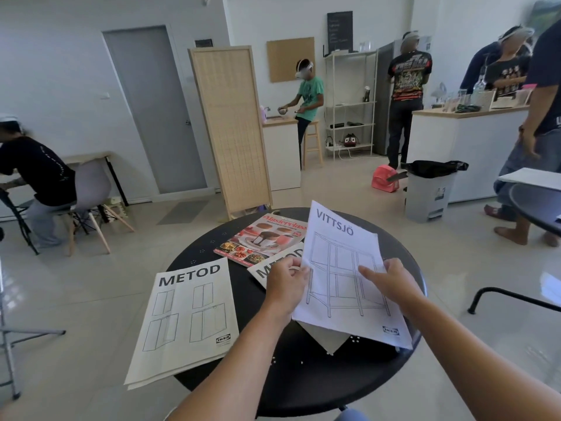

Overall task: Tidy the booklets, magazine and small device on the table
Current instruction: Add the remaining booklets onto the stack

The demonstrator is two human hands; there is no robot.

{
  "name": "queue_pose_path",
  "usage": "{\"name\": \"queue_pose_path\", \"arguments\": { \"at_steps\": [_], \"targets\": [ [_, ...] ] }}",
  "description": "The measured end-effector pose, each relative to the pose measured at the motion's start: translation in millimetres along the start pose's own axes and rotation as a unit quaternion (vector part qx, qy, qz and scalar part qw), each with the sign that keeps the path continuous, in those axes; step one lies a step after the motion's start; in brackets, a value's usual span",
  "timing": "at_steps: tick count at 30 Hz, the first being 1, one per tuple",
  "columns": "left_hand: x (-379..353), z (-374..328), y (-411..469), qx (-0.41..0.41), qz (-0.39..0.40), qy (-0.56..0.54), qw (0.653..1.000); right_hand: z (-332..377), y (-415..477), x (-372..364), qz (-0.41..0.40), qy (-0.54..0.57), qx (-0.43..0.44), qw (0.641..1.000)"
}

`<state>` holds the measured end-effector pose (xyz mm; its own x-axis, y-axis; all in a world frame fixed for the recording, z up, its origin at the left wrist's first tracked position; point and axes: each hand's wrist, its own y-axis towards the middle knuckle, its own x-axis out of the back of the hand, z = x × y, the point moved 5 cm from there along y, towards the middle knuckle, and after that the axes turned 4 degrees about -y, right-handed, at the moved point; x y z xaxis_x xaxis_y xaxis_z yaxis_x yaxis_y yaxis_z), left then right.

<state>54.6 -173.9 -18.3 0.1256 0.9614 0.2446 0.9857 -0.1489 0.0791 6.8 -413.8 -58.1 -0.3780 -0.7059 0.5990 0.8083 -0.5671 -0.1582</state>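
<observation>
Holding the VITTSJÖ booklet (pixel 343 268) above the counter (pixel 303 378), left hand (pixel 287 284) pinching its left edge, right hand (pixel 388 281) clamped on its right; squaring it over the half-hidden METOD booklet (pixel 273 265) beneath the left hand looking best.

Bright, even daylight, soft shadows, some glare on the glossy pale tiled floor (pixel 501 314); wide-angle bending at edges, slightly soft overall.
</observation>
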Motion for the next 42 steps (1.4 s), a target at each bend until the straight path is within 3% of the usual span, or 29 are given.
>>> {"name": "queue_pose_path", "arguments": {
  "at_steps": [4, 10, 17, 23, 28, 37, 42],
  "targets": [
    [22, 8, 0, 0.023, -0.026, -0.063, 0.997, 12, 2, -5, -0.011, 0.12, 0.012, 0.993],
    [39, 25, -6, 0.072, -0.049, -0.107, 0.99, 39, 14, -5, -0.042, 0.125, 0.044, 0.99],
    [35, 48, -17, 0.168, 0.023, -0.055, 0.984, 67, 27, -15, -0.007, -0.009, 0.125, 0.992],
    [33, 59, -16, 0.197, 0.047, -0.003, 0.979, 81, 38, -37, 0.022, -0.092, 0.183, 0.979],
    [48, 59, -3, 0.161, -0.028, 0.15, 0.975, 81, 50, -52, 0.023, -0.166, 0.175, 0.97],
    [44, 57, 21, 0.215, -0.075, -0.02, 0.974, 70, 54, -65, 0.065, -0.22, 0.14, 0.963],
    [36, 58, 20, 0.154, -0.066, -0.018, 0.986, 65, 53, -65, 0.092, -0.19, 0.124, 0.969]
  ]
}}
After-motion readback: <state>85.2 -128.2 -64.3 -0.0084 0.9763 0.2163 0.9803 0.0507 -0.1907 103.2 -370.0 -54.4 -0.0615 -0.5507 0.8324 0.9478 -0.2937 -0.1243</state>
